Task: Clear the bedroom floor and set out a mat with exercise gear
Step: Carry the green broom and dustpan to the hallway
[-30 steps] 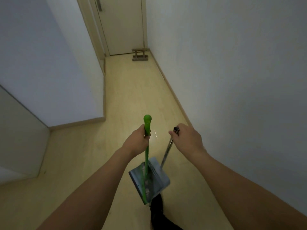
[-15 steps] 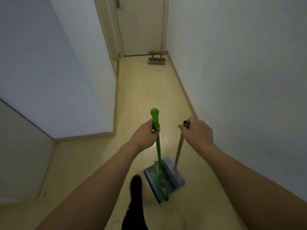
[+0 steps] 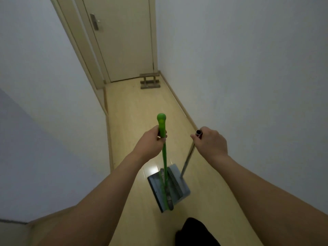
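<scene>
My left hand (image 3: 150, 141) is closed around the top of a green broom handle (image 3: 164, 157), whose knob sticks up above my fist. My right hand (image 3: 210, 142) grips the top end of a thin metal dustpan handle (image 3: 187, 160). Both poles run down to a grey dustpan (image 3: 179, 189) held above the pale wooden floor, with the broom head resting inside it. No mat or exercise gear is in sight.
I stand in a narrow hallway between white walls. A closed cream door (image 3: 122, 38) ends the corridor, with a small wooden rack (image 3: 150, 80) on the floor beside it. A wall corner (image 3: 106, 112) juts in at left. My dark-clad foot (image 3: 193, 231) shows at the bottom.
I have walked forward along the hallway; the door and wooden rack are closer. Both hands keep the same hold on the broom and dustpan. My other foot now leads.
</scene>
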### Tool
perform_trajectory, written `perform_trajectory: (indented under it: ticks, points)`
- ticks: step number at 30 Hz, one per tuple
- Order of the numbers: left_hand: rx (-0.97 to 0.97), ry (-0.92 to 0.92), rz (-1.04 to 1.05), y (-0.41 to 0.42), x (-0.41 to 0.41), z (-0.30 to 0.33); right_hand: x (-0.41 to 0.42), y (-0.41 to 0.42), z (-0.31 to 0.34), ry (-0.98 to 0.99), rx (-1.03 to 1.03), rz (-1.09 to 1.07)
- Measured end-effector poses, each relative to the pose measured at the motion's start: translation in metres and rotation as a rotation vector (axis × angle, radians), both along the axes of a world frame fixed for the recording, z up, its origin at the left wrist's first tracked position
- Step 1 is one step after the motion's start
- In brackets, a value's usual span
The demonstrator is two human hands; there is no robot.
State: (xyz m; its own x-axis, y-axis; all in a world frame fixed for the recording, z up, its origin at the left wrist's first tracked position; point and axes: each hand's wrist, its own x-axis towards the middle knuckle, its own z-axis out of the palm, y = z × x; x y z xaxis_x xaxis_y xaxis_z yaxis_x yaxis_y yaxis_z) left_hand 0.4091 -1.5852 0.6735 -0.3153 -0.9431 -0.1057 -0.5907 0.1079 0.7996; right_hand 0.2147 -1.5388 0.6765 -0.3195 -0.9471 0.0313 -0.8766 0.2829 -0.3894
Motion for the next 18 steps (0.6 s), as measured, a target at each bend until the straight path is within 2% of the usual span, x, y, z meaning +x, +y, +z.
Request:
perform_trajectory:
  ticks: [9, 18]
  points:
    - [-0.003, -0.030, 0.008, -0.246, -0.011, -0.018, -0.009, -0.244, -0.023, -0.063, -0.034, 0.003]
    - [-0.007, -0.033, 0.034, -0.461, -0.011, 0.012, -0.012, -0.475, 0.007, -0.050, -0.015, 0.065]
